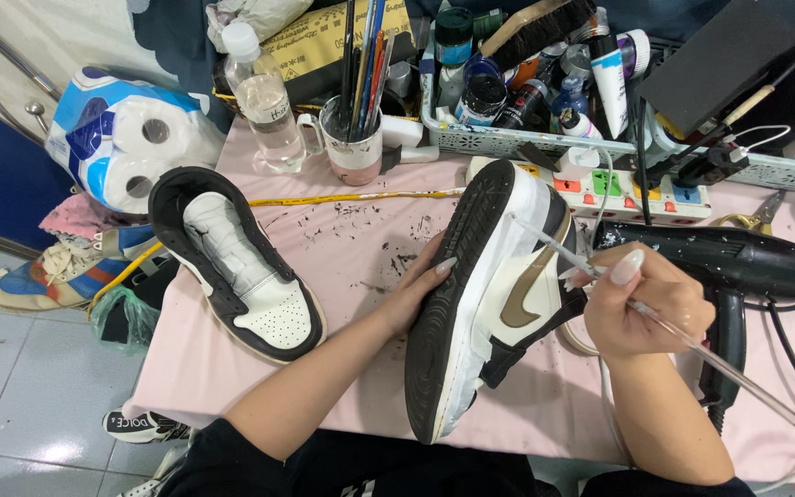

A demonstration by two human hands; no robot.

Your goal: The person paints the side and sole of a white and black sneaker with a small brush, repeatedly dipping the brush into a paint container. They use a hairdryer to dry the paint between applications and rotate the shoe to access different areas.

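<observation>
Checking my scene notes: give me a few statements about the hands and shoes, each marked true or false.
1. The left hand steadies the tilted sneaker by its sole. True.
2. The right hand holds scissors. False: it holds a thin paintbrush, tip at the sneaker's white midsole.
3. The second sneaker lies on the pink table, untouched. True.
4. The black hairdryer is in the left hand. False: it lies on the table right of the right hand.

Two sneakers are on the table: one sneaker (480,304) between the fingers of both hands, one second sneaker (241,267) left of them. One hair dryer (729,267), one water bottle (264,101), one brush mug (356,138) lie beyond the fingertips.
</observation>
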